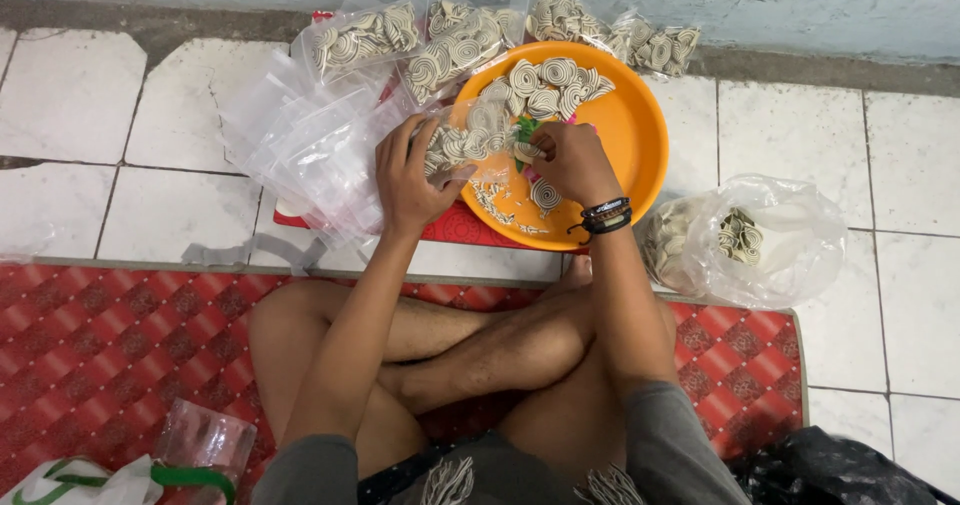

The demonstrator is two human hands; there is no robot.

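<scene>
L hand [413, 177] grips clear bag [470, 140] of spiral snacks, R hand [572, 161] pinches snacks at its mouth over orange tray [630, 130].

Filled bags [455, 35] crowd beyond the fingers, empty bags [310, 145] lie left; bare orange tray [630, 130] right of them stays open.

floor of white square tiles [70, 95] with dark, grimy grout lines. pale, scuffed painted wall [800, 5] along the top edge, a grey concrete strip [200, 20] at its foot. red diamond-patterned mat [90, 345] covers the near floor. even, soft light.
</scene>
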